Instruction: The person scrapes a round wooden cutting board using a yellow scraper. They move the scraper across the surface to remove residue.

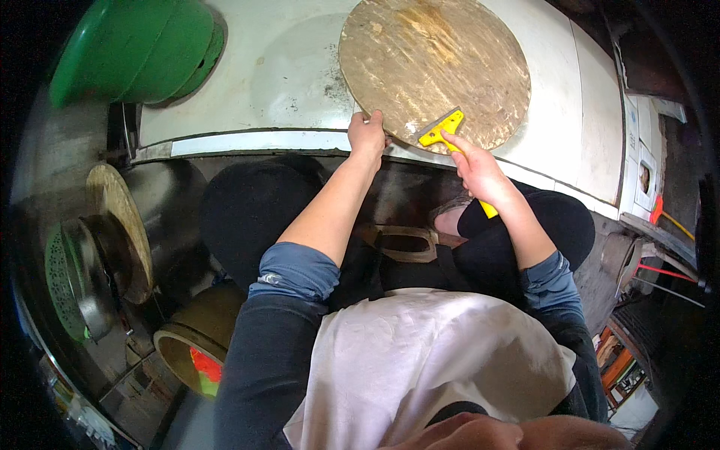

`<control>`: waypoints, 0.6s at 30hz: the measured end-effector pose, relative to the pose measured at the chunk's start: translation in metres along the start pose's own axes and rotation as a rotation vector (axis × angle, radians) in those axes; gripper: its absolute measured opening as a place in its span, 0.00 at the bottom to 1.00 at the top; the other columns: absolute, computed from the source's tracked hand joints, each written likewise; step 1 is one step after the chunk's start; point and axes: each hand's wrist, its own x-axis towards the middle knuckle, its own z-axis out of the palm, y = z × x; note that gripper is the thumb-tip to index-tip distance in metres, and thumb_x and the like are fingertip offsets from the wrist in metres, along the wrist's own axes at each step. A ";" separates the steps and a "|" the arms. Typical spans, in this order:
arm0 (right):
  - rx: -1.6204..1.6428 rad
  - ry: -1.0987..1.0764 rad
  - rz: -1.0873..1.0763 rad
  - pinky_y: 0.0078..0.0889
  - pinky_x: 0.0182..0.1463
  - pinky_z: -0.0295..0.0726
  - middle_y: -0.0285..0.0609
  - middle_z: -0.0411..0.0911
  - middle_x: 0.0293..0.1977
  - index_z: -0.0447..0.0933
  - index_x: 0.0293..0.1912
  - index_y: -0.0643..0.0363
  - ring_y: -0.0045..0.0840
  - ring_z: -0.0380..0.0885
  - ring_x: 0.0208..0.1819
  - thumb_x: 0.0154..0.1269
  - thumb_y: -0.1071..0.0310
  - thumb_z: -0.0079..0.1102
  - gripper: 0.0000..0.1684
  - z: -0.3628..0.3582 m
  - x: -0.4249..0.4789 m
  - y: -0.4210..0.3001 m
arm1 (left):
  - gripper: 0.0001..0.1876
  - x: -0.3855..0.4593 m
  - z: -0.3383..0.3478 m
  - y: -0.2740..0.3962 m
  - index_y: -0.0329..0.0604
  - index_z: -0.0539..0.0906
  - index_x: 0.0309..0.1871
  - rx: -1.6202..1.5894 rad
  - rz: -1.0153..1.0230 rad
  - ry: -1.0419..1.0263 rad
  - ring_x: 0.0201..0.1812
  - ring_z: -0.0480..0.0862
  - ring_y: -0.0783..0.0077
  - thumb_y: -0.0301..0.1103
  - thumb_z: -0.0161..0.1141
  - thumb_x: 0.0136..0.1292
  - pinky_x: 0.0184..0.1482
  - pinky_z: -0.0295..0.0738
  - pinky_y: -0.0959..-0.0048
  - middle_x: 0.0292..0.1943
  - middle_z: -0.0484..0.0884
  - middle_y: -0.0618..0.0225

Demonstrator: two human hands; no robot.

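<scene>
A round wooden board (439,67), worn and scuffed with pale scrape marks, lies on a white tiled ledge (292,90). My left hand (368,135) grips its near left edge, thumb on top and the other fingers mostly hidden below. In my right hand (478,171) is a yellow scraper (441,128) with a wide metal blade. The blade is at the board's near part, at a slant; whether it presses on the wood I cannot tell. The scraper's handle end sticks out below my palm.
A large green plastic tub (135,50) stands on the ledge at the left. Down on the left are another round wooden lid or board (121,225), a metal sieve or pan (90,281) and a brownish bucket (197,332) holding something red. At right, a wooden-framed item (619,365) stands low.
</scene>
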 end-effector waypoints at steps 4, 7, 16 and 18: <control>0.022 0.008 -0.070 0.16 0.16 0.64 0.28 0.59 0.19 0.63 0.64 0.35 0.12 0.58 0.15 0.72 0.68 0.42 0.24 0.005 0.003 0.009 | 0.11 0.006 -0.004 0.000 0.41 0.69 0.45 0.008 0.002 -0.016 0.33 0.78 0.73 0.39 0.50 0.68 0.31 0.74 0.73 0.35 0.77 0.66; -0.009 0.030 -0.197 0.18 0.23 0.67 0.32 0.63 0.21 0.64 0.64 0.39 0.15 0.61 0.17 0.71 0.69 0.43 0.24 0.003 0.005 0.016 | 0.11 0.008 -0.003 -0.002 0.42 0.69 0.45 -0.021 -0.004 -0.005 0.33 0.78 0.73 0.39 0.50 0.68 0.31 0.73 0.72 0.35 0.77 0.67; -0.062 -0.020 -0.208 0.24 0.28 0.73 0.39 0.69 0.21 0.65 0.63 0.43 0.20 0.66 0.18 0.69 0.70 0.45 0.24 -0.001 0.015 0.005 | 0.14 0.006 -0.004 0.000 0.36 0.68 0.47 -0.005 -0.008 0.005 0.31 0.78 0.71 0.38 0.52 0.67 0.29 0.72 0.72 0.36 0.79 0.61; -0.085 -0.038 -0.202 0.25 0.26 0.73 0.42 0.70 0.22 0.65 0.63 0.42 0.22 0.66 0.16 0.69 0.70 0.45 0.24 -0.009 0.013 0.005 | 0.12 0.005 -0.006 0.000 0.39 0.69 0.44 0.016 -0.011 -0.012 0.32 0.77 0.73 0.39 0.52 0.67 0.30 0.73 0.72 0.34 0.76 0.66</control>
